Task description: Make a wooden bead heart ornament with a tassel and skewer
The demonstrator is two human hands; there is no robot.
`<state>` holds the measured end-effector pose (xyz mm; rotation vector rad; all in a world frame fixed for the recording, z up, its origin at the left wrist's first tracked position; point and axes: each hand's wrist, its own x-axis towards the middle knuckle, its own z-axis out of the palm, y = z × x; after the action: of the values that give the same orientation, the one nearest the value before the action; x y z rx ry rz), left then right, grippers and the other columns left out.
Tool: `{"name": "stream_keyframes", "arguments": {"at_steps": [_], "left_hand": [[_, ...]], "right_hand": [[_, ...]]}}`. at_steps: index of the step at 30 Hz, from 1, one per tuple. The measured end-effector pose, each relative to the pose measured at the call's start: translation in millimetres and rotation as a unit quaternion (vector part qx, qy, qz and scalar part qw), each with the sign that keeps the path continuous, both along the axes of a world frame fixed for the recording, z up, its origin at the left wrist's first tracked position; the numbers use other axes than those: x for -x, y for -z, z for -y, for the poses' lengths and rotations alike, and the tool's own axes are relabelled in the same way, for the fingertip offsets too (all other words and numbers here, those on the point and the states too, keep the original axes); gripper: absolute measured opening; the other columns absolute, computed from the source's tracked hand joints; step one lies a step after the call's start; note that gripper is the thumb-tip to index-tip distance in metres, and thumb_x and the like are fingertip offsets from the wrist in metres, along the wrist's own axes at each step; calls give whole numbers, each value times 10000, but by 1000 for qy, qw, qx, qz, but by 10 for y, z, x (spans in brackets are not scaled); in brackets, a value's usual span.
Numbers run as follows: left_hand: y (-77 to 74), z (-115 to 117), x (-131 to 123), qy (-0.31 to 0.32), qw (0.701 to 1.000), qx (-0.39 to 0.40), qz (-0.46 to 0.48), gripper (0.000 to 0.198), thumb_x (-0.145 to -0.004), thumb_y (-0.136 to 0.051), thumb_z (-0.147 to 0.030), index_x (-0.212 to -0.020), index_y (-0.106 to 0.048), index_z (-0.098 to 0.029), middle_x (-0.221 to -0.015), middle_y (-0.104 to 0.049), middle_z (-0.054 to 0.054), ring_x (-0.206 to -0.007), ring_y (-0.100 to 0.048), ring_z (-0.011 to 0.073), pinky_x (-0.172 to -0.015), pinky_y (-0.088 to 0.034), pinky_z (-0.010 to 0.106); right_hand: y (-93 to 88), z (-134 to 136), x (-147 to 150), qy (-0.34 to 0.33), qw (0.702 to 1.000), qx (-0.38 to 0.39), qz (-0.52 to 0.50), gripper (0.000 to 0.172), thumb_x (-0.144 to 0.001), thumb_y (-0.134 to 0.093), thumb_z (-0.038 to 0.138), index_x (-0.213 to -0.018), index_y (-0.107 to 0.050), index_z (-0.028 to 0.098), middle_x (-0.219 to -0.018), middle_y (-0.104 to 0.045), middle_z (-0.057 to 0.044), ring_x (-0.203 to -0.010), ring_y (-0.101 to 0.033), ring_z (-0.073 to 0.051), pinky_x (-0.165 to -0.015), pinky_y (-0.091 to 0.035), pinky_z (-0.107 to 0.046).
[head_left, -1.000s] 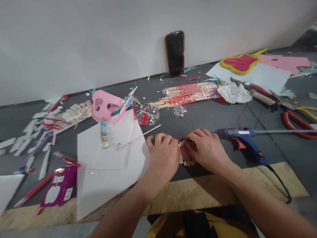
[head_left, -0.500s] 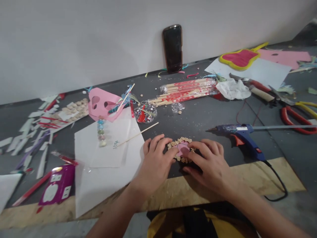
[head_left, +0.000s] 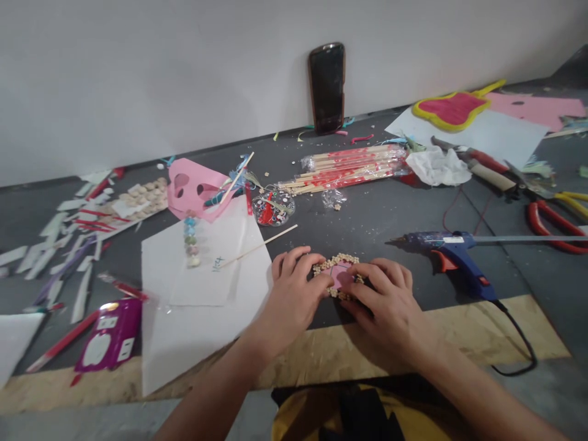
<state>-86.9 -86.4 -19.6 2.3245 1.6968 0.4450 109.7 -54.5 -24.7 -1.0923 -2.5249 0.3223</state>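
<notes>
A small pink paper piece [head_left: 339,273] lies on the dark tabletop close to the front edge, ringed by little beige flower-shaped bits. My left hand [head_left: 294,300] grips its left edge, the thumb lying over the pink surface. On the opposite side, my right hand [head_left: 390,300] presses thumb and fingers against its right edge, hiding part of the rim. A blue glue gun [head_left: 459,254] with a long glue stick in its back rests to the right of my right hand. Left of my left hand, a thin wooden stick [head_left: 271,239] lies partly over white paper [head_left: 160,343].
A phone [head_left: 327,89] leans on the wall. Packs of wooden sticks [head_left: 353,165], a bag of beads [head_left: 274,207] and a pink mask cutout [head_left: 195,191] lie behind my hands. Pliers and red-handled scissors [head_left: 546,229] are at right, a purple packet [head_left: 110,334] at left.
The view has shifted slightly, so the table items sit a little further right. Both hands stay on the pink piece, with only slight finger movement.
</notes>
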Motion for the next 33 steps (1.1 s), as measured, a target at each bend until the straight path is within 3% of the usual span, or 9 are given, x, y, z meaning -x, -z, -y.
{"name": "stream_keyframes", "arguments": {"at_steps": [9, 15, 20, 23, 33], "left_hand": [[-125, 47, -17, 18, 1000, -3, 7, 190, -889, -477, -176, -1010, -609, -239, -1247, -494, 68, -1204, -387, 256, -993, -362, 458], [-62, 70, -16, 23, 999, 29, 12, 213, -902, -455, -174, -1056, -592, -232, -1254, -498, 72, -1130, -477, 237, -937, -432, 421], [-15, 57, 31, 27, 999, 10, 18, 283, -880, -505, -183, -1145, -571, -256, -1230, -527, 74, -1126, -495, 239, -936, -430, 442], [-20, 54, 54, 25, 999, 13, 28, 328, -874, -518, -192, -1194, -546, -262, -1218, -528, 79, -1110, -502, 237, -923, -442, 439], [-1, 53, -13, 41, 999, 9, 6, 170, -892, -500, -241, -1015, -618, -246, -1237, -491, 63, -1200, -388, 259, -999, -352, 466]], "right_hand": [[-20, 15, -61, -5, 999, -35, -18, 123, -866, -567, 300, -904, -677, 262, -1055, -649, -45, -1035, -447, -253, -872, -332, -438], [-5, 23, -87, -18, 1000, -11, -7, 134, -848, -591, 308, -945, -667, 256, -1082, -649, -45, -1035, -459, -257, -874, -336, -440], [15, 16, -179, -11, 1000, -13, -1, 244, -792, -649, 339, -1020, -663, 253, -1095, -638, -65, -1042, -463, -270, -880, -357, -444], [20, 19, -237, 1, 1000, -23, -15, 212, -811, -629, 333, -1008, -663, 264, -1058, -648, -59, -1028, -466, -263, -863, -375, -427], [15, 83, -148, 3, 1000, -26, -16, 130, -846, -592, 293, -942, -675, 266, -1062, -646, -49, -1042, -452, -263, -879, -357, -439]]}}
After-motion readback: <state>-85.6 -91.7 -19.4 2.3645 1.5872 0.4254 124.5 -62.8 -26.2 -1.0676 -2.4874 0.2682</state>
